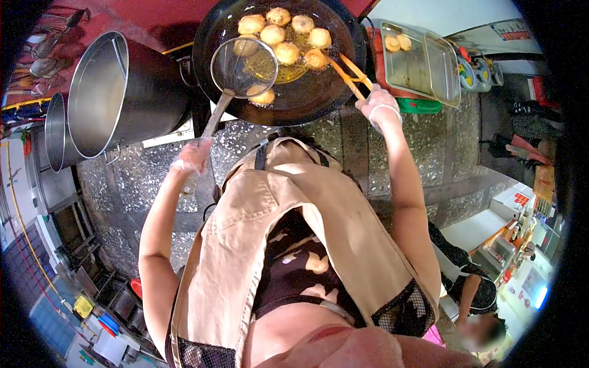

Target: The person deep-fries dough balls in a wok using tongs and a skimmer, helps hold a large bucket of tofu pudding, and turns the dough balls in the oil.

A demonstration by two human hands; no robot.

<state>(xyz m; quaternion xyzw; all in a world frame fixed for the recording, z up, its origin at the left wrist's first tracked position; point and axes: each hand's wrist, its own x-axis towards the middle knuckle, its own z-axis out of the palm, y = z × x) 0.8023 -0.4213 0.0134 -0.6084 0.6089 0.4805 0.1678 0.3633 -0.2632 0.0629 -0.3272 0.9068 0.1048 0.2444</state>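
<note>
My left hand [194, 154], in a clear plastic glove, is closed around the handle of a round mesh strainer [245, 66]. The strainer is over the left part of a large black wok [331, 98]. Several golden fried dough balls [286, 53] sit in the wok, around a pool of oil [270, 70]; some lie partly behind the strainer. My right hand [380, 105], also gloved, grips a pair of wooden tongs [354, 76]. One tip of the tongs is at a browner dough ball [315, 59]; whether it touches I cannot tell.
Right of the wok is a metal tray [417, 76] with two fried balls [398, 42], above a green basin [419, 106]. Tall metal pots [101, 95] stand at the left, near hanging ladles [44, 67]. Another person [469, 288] is at lower right.
</note>
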